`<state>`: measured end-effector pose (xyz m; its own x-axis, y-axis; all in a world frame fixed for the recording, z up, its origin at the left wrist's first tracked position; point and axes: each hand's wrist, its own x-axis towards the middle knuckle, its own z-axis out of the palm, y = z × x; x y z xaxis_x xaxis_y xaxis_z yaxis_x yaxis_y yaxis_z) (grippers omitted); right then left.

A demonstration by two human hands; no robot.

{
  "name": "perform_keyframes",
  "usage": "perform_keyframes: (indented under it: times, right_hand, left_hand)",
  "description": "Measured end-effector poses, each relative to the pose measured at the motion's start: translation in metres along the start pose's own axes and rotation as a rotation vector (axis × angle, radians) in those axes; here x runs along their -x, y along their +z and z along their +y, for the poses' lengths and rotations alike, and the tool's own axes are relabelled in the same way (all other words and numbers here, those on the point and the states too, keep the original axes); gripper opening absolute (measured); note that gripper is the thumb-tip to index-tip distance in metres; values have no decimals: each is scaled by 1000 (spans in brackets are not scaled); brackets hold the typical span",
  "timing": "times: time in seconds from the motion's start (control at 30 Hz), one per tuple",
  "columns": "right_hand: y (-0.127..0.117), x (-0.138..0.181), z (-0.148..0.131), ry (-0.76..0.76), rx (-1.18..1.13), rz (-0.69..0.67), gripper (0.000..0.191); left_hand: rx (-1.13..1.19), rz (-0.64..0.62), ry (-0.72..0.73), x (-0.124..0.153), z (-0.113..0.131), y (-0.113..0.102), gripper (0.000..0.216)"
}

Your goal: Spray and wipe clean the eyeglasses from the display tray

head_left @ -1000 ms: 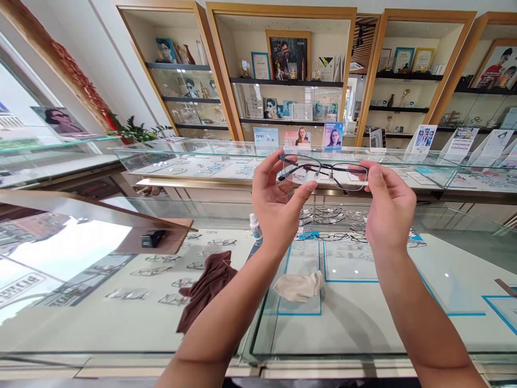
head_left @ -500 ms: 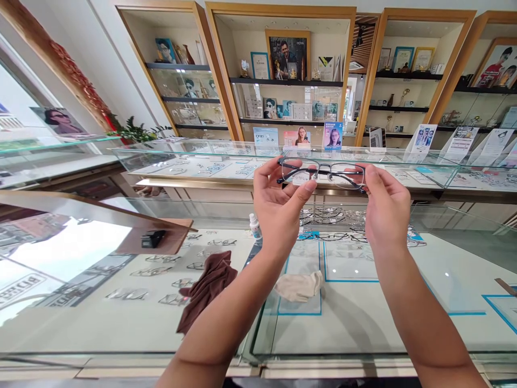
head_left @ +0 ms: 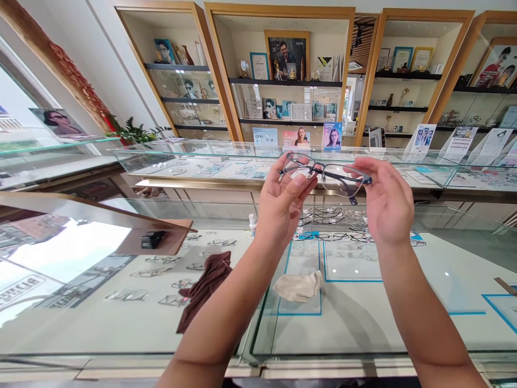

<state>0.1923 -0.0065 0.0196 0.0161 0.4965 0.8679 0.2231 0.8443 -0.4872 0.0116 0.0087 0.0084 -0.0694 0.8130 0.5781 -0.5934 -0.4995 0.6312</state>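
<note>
- Since the earlier frame, the eyeglasses (head_left: 335, 173) have turned and dip toward the right; the left thumb has moved onto the near lens area, and the right fingers have straightened.
- Eyeglasses: thin dark upper rims, clear lenses with slim lower edges, slender dark temples folded behind. Held in the air above the counter, between both hands.
- Left hand (head_left: 278, 210): gripping the eyeglasses, thumb in front near the bridge, fingers behind.
- Right hand (head_left: 391, 207): fingers extended, loosely bent, at the opposite end of the frame. Whether it grips or merely lies alongside cannot be told.
- Beige cloth (head_left: 299, 286): soft, crumpled, lying on the glass counter (head_left: 343, 334), below the hands.
- Brown cloth (head_left: 205, 291): matte, deeply folded, beside the left forearm.
- White bottle (head_left: 252, 222): narrow cap, partly hidden by the left arm.
- Blue strips (head_left: 353, 281): straight, flat, edging rectangular panels.
- Display frames (head_left: 151, 270): thin-rimmed, arranged in rows at left.
- Background cabinets (head_left: 278, 11): wood-trimmed, dark shelves.
</note>
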Motion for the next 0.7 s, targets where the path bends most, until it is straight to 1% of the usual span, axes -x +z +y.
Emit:
perform_keyframes:
  times: [0.07, 0.13, 0.2, 0.3, 0.37, 0.47, 0.6, 0.7]
  right_hand:
    - [-5, -3, -2, -99, 98, -145, 43]
    - [-7, -5, -5, -189, 224, -237, 45]
    - [-6, -5, -7, -261, 323, -256, 43]
    - [-4, -3, -8, -322, 380, -236, 35]
    - [-3, -3, -8, -331, 392, -224, 31]
    - [-4, -4, -9, -306, 404, -222, 26]
    - [-4, -5, -8, -288, 378, -220, 21]
    - [-3, -5, -7, -285, 365, -200, 20]
  left_hand:
    - [74, -46, -182, -1, 6, 0, 44]
    - [125, -71, -374, -2, 10, 0, 32]
    - [150, -76, -534, -2, 12, -1, 22]
    - [167, -99, -683, -2, 11, -3, 14]
    - [171, -134, -723, -3, 9, -5, 13]
    - [158, -179, -729, -5, 5, -10, 12]
    - [118, -200, -718, -8, 0, -16, 14]
    - [109, -218, -747, -10, -3, -17, 17]
